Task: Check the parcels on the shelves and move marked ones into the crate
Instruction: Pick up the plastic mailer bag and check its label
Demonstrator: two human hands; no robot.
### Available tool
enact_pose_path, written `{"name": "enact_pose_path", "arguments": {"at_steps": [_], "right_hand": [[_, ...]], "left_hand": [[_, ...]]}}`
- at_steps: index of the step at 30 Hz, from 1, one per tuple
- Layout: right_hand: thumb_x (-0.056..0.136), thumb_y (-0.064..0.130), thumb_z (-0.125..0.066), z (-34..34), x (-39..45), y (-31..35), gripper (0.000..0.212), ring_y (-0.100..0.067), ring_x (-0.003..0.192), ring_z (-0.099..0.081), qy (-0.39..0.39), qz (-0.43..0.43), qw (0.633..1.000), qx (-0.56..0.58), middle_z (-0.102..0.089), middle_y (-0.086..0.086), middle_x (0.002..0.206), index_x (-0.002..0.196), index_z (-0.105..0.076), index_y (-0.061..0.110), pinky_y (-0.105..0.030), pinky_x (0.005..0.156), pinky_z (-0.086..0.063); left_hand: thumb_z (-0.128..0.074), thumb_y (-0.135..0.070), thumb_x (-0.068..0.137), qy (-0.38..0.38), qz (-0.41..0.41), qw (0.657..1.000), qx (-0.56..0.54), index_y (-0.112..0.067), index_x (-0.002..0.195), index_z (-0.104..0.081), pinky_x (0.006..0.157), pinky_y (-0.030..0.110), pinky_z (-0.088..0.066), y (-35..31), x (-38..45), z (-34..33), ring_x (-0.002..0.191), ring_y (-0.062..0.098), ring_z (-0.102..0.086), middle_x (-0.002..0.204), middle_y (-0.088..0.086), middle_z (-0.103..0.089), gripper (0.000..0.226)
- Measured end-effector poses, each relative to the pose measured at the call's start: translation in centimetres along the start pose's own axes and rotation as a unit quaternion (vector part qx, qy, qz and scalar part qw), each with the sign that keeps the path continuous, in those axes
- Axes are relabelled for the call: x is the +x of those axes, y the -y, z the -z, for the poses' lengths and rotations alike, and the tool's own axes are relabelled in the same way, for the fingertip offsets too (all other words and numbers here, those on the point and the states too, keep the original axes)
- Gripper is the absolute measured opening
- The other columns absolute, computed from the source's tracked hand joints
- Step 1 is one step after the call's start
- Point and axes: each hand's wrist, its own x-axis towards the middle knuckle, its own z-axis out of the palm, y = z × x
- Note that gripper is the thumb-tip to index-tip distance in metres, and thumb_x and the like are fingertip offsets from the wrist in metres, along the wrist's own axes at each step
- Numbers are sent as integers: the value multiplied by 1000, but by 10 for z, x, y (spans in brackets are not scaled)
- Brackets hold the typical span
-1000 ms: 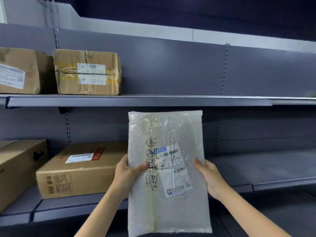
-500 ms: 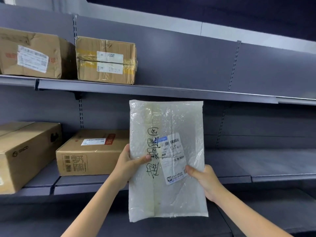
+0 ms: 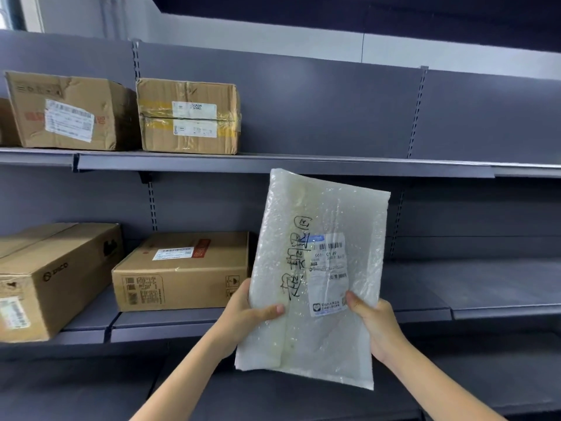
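A white bubble-wrap parcel (image 3: 321,238) stands upright in front of me, tilted slightly right, with black handwritten marks and a white shipping label on its face. My left hand (image 3: 247,311) grips its left edge, thumb on the front. My right hand (image 3: 375,322) grips its lower right side, thumb by the label. Two cardboard boxes (image 3: 188,117) (image 3: 69,110) sit on the upper shelf. Two more boxes (image 3: 182,271) (image 3: 51,278) sit on the middle shelf. No crate is in view.
Grey metal shelving fills the view. The upper shelf edge (image 3: 303,165) runs just above the parcel's top. Bare shelf boards (image 3: 473,284) lie to the right of the parcel, and a lower shelf (image 3: 288,393) runs beneath my arms.
The parcel has tilted a little to the right and both hands have slid lower on it. My view has swung left, so the boxes sit further right.
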Motion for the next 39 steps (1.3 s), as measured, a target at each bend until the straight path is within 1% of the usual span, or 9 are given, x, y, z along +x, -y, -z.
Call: {"name": "enact_pose_path", "arguments": {"at_steps": [9, 15, 21, 25, 29, 31, 33, 36, 39], "right_hand": [[88, 8, -55, 10, 10, 25, 20, -25, 70, -70, 12, 45, 998, 31, -72, -12, 90, 107, -60, 3, -33, 59, -58], [82, 10, -67, 33, 29, 55, 69, -19, 109, -56, -87, 141, 986, -28, -50, -4, 126, 140, -33, 22, -40, 93, -47], [72, 12, -77, 38, 25, 75, 25, -14, 82, -67, 2, 116, 958, -261, -71, -5, 98, 93, -65, 12, -25, 68, -52], [66, 13, -80, 53, 20, 78, 27, -17, 81, -71, 121, 19, 929, -350, -75, -3, 89, 91, -70, 9, -25, 66, -55], [75, 10, -72, 52, 19, 69, 23, -21, 80, -72, 110, 29, 953, -280, -74, -8, 90, 97, -69, 4, -34, 69, -58], [75, 8, -71, 51, 21, 64, 23, -22, 75, -71, 71, 51, 976, -199, -72, -16, 93, 96, -68, 0, -34, 64, -59], [57, 26, -85, 51, 22, 58, 50, -24, 75, -71, 58, 66, 988, -129, -72, -16, 92, 95, -67, -1, -36, 62, -59], [19, 47, -93, 50, 25, 53, 90, -23, 81, -71, 51, 89, 994, -39, -74, -9, 89, 95, -67, 4, -36, 67, -59], [16, 46, -93, 50, 25, 54, 95, -20, 80, -71, 68, 94, 993, 10, -74, -5, 89, 97, -65, 6, -30, 62, -58]], "left_hand": [[-92, -27, 47, 33, -13, 996, 77, -7, 117, -52, 75, 43, -57, -24, -5, 44, 92, 32, -69, 105, 14, -71, 83], [-76, -5, 70, 91, -21, 974, 207, -15, 118, -52, 78, 40, -57, -66, 4, 64, 92, 27, -70, 104, 7, -72, 55], [-73, 5, 72, 138, -11, 956, 260, -16, 113, -57, 70, 32, -58, -80, 8, 57, 90, 23, -71, 100, 5, -73, 49], [-80, -1, 67, 129, -4, 937, 326, -12, 107, -61, 75, 40, -58, -76, 14, 59, 85, 23, -72, 97, 5, -74, 45], [-86, -19, 62, 57, -47, 905, 419, -21, 95, -65, 80, 39, -56, -72, 22, 54, 85, 17, -69, 91, -2, -73, 40], [-82, -35, 65, -53, -85, 871, 480, -24, 112, -58, 92, 39, -49, -68, 29, 54, 107, 20, -58, 115, -2, -64, 54], [-79, -44, 67, -136, -99, 840, 516, -23, 144, -26, 111, 44, -26, -60, 36, 57, 137, 27, -26, 149, 4, -30, 95], [-83, -43, 55, -101, -48, 944, 310, -28, 148, 6, 111, 48, -29, -49, 33, 57, 140, 27, -22, 152, -2, -15, 129], [-88, -56, 33, 16, -9, 992, 128, -22, 139, -24, 86, 39, -54, -36, 23, 50, 111, 22, -59, 128, -2, -52, 129]]}}
